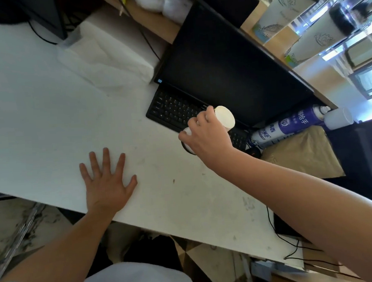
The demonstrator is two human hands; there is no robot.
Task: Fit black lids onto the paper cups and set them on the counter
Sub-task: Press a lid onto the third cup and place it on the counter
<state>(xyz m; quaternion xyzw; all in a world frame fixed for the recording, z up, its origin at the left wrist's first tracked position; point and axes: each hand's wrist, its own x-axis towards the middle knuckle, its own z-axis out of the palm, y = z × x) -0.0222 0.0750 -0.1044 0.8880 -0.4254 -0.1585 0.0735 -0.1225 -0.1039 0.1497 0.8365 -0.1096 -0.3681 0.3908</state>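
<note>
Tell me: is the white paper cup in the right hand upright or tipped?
Tipped. The white paper cup lies sideways in the right hand, its round end facing up-right over the black keyboard.
</note>
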